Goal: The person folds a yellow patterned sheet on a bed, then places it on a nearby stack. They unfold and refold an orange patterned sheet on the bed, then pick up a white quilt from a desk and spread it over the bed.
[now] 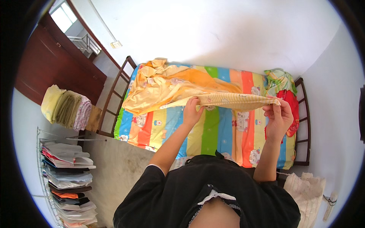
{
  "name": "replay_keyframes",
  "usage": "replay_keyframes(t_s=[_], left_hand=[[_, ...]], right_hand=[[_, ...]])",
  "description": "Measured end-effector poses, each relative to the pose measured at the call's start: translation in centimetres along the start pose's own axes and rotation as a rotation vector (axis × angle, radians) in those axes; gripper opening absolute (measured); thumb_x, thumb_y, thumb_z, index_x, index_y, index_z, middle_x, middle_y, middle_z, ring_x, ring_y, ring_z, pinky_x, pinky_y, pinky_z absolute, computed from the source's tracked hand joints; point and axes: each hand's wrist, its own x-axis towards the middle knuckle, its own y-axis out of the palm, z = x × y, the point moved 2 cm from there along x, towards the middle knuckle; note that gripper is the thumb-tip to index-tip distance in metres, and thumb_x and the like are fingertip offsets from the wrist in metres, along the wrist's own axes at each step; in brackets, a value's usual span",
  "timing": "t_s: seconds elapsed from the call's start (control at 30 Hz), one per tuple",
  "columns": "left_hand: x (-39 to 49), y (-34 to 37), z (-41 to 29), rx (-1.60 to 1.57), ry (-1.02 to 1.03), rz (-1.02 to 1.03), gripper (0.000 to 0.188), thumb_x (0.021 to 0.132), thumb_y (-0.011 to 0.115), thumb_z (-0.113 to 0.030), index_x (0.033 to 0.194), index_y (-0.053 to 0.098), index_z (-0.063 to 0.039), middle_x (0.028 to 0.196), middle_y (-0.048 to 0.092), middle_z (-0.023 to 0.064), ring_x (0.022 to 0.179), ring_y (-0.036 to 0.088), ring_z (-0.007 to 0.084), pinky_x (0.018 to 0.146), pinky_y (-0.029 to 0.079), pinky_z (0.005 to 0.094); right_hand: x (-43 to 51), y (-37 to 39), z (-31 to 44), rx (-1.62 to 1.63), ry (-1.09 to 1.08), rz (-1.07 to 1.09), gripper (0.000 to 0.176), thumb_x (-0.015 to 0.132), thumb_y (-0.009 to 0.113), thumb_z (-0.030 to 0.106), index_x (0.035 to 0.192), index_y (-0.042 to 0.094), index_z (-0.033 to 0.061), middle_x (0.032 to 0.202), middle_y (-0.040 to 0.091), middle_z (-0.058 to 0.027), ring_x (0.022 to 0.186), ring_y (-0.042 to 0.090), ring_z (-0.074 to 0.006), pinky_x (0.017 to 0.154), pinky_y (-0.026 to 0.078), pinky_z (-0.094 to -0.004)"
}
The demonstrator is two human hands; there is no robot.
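Note:
A yellow and orange patterned cloth cover (pixel 176 85) lies crumpled over the far left part of the bed, which has a striped sheet (pixel 211 134) with cartoon figures. My right hand (pixel 278 115) pinches a corner of the cover near the bed's right end and holds it up. The edge stretches leftward to my left hand (pixel 193 111), whose thumb and fingers grip it near the middle of the bed. Between my hands the cloth hangs as a narrow, folded band above the sheet.
Green patterned cloth (pixel 281 81) and red cloth (pixel 288 114) lie by the right metal bed frame (pixel 304 122). Folded blankets (pixel 67 109) are stacked at left, above a rack of hanging clothes (pixel 70 176). A dark red door (pixel 62 62) stands behind; a whitish cloth (pixel 305 191) hangs at lower right.

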Motion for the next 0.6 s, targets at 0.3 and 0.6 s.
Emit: replay_keyframes(t_s=[0.3, 0.6], left_hand=[[0.1, 1.7, -0.8, 0.153, 0.142, -0.154, 0.022, 0.07, 0.074, -0.005, 0.086, 0.059, -0.006, 0.104, 0.063, 0.0132, 0.094, 0.061, 0.0325, 0.079, 0.051, 0.0407], [0.5, 1.1, -1.9, 0.178, 0.153, -0.245, 0.02, 0.069, 0.072, -0.004, 0.081, 0.057, -0.008, 0.089, 0.059, 0.0077, 0.082, 0.058, 0.0291, 0.068, 0.049, 0.0377]], right_hand=[[-0.3, -1.1, 0.8, -0.007, 0.004, -0.026, 0.016, 0.096, 0.059, 0.011, 0.1, 0.063, -0.0036, 0.101, 0.069, -0.0207, 0.068, 0.067, -0.0143, 0.054, 0.049, -0.0221], [0.2, -0.7, 0.1, 0.032, 0.017, -0.021, 0.016, 0.096, 0.059, 0.011, 0.101, 0.063, -0.0038, 0.101, 0.069, -0.0205, 0.068, 0.067, -0.0145, 0.054, 0.05, -0.022]])
